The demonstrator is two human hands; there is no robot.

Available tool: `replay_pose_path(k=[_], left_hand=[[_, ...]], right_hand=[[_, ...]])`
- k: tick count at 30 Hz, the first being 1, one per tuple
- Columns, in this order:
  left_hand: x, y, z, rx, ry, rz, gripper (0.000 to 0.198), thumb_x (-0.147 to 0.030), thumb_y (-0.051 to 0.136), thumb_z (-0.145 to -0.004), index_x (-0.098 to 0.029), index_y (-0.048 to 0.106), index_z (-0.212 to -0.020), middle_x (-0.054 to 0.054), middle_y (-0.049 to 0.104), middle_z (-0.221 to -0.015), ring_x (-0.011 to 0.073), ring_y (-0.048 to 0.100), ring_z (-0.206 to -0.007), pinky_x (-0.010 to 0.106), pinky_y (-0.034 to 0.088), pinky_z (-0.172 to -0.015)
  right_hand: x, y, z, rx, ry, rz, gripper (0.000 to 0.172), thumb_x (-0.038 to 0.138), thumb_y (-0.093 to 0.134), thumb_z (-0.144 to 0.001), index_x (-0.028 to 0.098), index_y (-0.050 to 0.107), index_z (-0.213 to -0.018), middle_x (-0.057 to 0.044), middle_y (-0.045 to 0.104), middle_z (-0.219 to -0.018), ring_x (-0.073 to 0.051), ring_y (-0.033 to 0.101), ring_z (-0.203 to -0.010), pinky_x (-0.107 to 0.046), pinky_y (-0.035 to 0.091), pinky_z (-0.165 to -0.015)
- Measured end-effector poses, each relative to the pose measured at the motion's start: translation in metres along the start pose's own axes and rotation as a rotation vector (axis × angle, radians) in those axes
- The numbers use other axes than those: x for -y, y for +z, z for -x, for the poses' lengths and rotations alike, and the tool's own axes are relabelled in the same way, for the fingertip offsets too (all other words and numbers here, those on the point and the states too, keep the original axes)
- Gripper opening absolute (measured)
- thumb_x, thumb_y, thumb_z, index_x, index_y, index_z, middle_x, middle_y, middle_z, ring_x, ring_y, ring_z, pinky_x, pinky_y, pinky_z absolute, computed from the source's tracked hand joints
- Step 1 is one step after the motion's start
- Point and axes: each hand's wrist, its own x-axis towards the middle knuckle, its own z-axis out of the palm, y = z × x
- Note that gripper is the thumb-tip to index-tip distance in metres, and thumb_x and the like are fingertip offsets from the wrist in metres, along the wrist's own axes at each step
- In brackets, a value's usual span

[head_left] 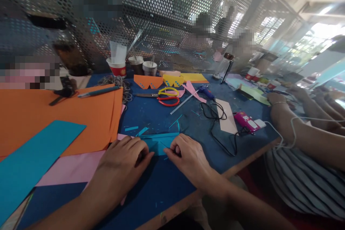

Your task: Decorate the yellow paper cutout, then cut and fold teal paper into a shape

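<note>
My left hand (126,158) is closed on the left end of a folded piece of blue paper (156,144), its thumb along the lower edge. At the right end, my right hand (190,156) pinches the same paper between thumb and curled fingers. A raised fold runs along the paper's far edge, and its ends are partly hidden under my hands. Thin blue scraps (131,128) lie just beyond it. Farther back rest scissors (153,95) with one yellow and one red handle loop.
Orange sheets (88,115), a long blue strip (45,165) and pink paper (72,169) lie left. A glue gun (206,92), its black cord and a pink power strip (246,121) are right. Cups (117,68) stand behind. A co-worker's arm (280,115) rests at the right.
</note>
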Motion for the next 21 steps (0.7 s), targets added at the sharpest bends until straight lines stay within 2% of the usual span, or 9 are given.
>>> replay_pose_path(k=[9,21], left_hand=[[0.0029,0.0032,-0.0017,-0.033,-0.007,0.003,0.027,-0.038,0.055,-0.098,-0.025,0.058,-0.075,0.0,0.065,-0.072,0.0239,0.059,-0.072,0.039,0.037,-0.07],[0.0039,0.0036,-0.0029,0.005,-0.032,0.014,0.027,-0.038,0.055,-0.098,-0.025,0.058,-0.075,0.001,0.065,-0.072,0.0264,0.06,-0.072,0.04,0.038,-0.069]], right_hand=[[-0.0036,0.006,0.0005,-0.034,-0.014,0.032,0.026,0.025,0.078,-0.092,0.023,0.055,-0.078,0.004,0.065,-0.078,-0.013,0.059,-0.067,-0.028,0.041,-0.064],[-0.0014,0.0054,-0.0007,-0.026,0.018,-0.005,0.028,0.019,0.081,-0.087,0.022,0.056,-0.076,0.005,0.063,-0.076,-0.013,0.057,-0.067,-0.028,0.039,-0.065]])
